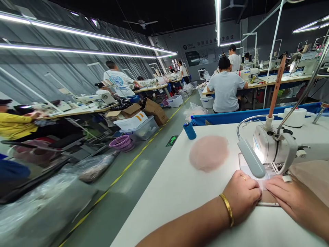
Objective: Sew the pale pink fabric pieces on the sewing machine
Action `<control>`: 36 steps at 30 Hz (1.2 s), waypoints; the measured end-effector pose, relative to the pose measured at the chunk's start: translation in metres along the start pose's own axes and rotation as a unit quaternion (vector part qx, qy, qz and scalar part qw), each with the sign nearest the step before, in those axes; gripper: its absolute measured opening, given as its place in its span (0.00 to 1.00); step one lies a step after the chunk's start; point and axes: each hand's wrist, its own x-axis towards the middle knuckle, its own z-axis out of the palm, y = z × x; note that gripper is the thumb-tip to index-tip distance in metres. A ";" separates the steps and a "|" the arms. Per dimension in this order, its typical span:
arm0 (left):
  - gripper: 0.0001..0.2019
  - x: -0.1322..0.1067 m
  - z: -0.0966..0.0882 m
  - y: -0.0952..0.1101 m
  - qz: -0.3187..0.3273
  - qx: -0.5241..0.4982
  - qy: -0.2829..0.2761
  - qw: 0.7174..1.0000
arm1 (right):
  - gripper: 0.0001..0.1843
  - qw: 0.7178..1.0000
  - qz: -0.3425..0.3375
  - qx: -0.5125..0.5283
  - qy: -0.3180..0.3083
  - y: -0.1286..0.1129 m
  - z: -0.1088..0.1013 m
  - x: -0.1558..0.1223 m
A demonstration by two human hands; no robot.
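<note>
My left hand, with a ring and a gold bangle, is closed at the front of the sewing machine, its curled fingers on a thin pale cloth. Across from it, my right hand lies with fingers stretched out and its tips on the same cloth, just below the presser foot area. The needle tip is hidden. Sheer beige fabric spreads beyond my right hand. A round piece of sheer pink fabric lies flat on the white table, left of the machine.
A blue thread spool stands at the table's far left corner. A grey lamp arm hangs close above my hands. Left of the table runs an aisle with a yellow line, a purple basket and plastic bins. Several people sit at other machines.
</note>
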 end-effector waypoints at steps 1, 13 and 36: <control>0.07 0.001 0.000 -0.001 -0.001 0.006 0.005 1.000 | 0.21 1.000 0.003 0.003 0.000 0.001 0.001 0.000; 0.08 0.000 0.000 -0.004 -0.001 0.014 -0.010 1.000 | 0.25 0.998 0.033 0.048 0.012 0.001 0.016 -0.008; 0.19 0.015 -0.008 -0.026 -0.109 0.014 -0.054 0.992 | 0.23 0.991 0.127 0.036 0.031 0.004 0.027 -0.006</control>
